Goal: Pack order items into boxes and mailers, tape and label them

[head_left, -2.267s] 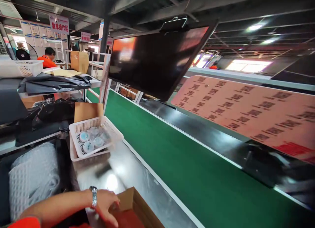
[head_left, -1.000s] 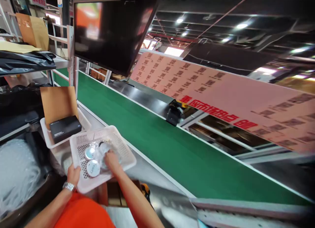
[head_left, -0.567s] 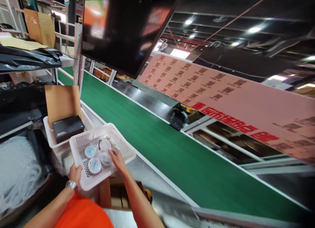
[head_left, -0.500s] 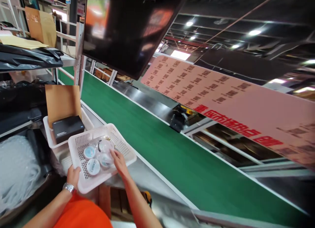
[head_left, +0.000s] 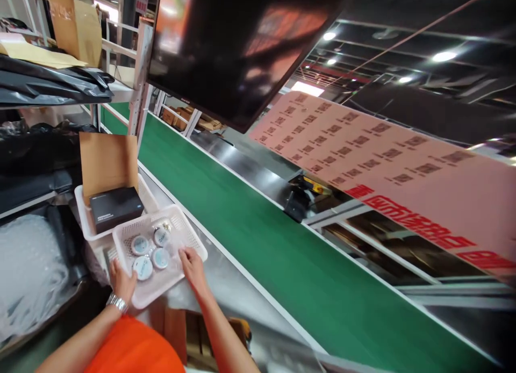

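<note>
My left hand (head_left: 122, 280) is closed around the near left rim of a white plastic basket (head_left: 147, 298), thumb on the inside. Several round white containers with pale blue labels (head_left: 142, 267) lie in this basket under clear plastic, with a small gold-coloured piece beside them at the far side. Over the basket's right side, my right hand (head_left: 192, 265) has its fingers pinched at the edge of the clear plastic bag (head_left: 176, 249). The fingertips are partly hidden, and the wrist crosses the near rim.
Behind it, a second white basket (head_left: 84, 214) holds an open cardboard box (head_left: 109, 160) and a black box (head_left: 116, 207). A green conveyor belt (head_left: 242, 228) runs alongside. A monitor (head_left: 226, 56) and a pink code board (head_left: 363, 158) hang above. White packing material (head_left: 30, 271) lies left.
The basket has shifted slightly left and tilted differently in view. My right hand has drawn back a little from the containers, which now lie more spread out. The view has turned slightly.
</note>
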`<action>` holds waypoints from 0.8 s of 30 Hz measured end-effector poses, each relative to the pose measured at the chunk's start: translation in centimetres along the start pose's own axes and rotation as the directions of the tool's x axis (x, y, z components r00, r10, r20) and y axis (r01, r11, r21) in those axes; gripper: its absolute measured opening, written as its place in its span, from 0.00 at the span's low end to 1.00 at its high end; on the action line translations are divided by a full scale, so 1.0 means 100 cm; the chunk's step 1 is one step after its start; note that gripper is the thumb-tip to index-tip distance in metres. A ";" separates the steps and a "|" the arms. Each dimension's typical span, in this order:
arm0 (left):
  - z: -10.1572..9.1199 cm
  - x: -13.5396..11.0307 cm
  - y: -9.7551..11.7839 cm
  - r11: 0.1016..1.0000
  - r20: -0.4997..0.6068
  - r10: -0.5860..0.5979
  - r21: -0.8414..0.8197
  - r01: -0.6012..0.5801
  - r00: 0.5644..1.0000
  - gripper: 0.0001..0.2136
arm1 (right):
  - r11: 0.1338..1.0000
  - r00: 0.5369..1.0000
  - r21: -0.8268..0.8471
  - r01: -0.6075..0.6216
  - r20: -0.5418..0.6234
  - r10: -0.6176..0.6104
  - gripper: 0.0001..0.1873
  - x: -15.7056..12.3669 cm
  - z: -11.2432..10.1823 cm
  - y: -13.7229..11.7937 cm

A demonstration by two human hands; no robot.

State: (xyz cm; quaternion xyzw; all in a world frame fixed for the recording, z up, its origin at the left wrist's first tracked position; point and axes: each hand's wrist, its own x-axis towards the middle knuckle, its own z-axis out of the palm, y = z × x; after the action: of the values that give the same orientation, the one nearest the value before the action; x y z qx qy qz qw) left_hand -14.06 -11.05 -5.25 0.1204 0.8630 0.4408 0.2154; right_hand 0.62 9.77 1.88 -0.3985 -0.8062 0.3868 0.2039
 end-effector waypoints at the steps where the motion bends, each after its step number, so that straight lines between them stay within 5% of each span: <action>1: -0.003 -0.002 0.007 0.998 -0.019 0.058 -0.038 -0.059 0.998 0.31 | 0.999 0.999 -0.021 0.027 0.033 -0.026 0.24 -0.001 0.005 -0.002; 4: -0.011 -0.002 0.034 0.946 0.083 0.261 -0.218 -0.238 0.962 0.32 | 0.993 0.986 -0.050 0.103 0.133 -0.096 0.22 -0.005 0.026 -0.012; 6: -0.019 0.005 0.050 0.935 0.202 0.306 -0.249 -0.253 0.930 0.20 | 0.983 0.963 -0.063 0.174 0.219 -0.156 0.20 -0.007 0.040 -0.019; 8: -0.033 0.018 0.057 0.949 0.229 0.281 -0.208 -0.235 0.932 0.11 | 0.959 0.901 -0.051 0.277 0.360 -0.241 0.20 -0.007 0.050 -0.022; 10: -0.055 0.032 0.052 0.963 0.166 0.237 -0.167 -0.210 0.957 0.13 | 0.941 0.821 -0.026 0.339 0.497 -0.282 0.22 -0.001 0.055 -0.019; 15: -0.123 0.058 0.020 0.986 -0.062 0.135 -0.092 -0.140 0.989 0.16 | 0.922 0.848 -0.350 0.167 0.528 0.047 0.20 0.034 0.069 0.013; 17: -0.140 0.064 0.011 0.990 -0.112 0.096 -0.087 -0.106 0.989 0.12 | 0.883 0.838 -0.451 0.134 0.527 0.142 0.28 0.044 0.080 0.027; 24: -0.150 0.075 0.000 0.985 -0.123 0.084 -0.140 -0.101 0.989 0.17 | 0.790 0.838 -0.602 0.120 0.488 0.244 0.44 0.044 0.104 0.047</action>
State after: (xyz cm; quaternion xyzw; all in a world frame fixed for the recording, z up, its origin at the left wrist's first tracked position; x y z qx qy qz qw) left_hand -27.84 -18.72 0.51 0.1183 0.8331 0.5184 0.1521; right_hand -6.37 10.27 -8.16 -0.3439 -0.8965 0.2088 -0.1854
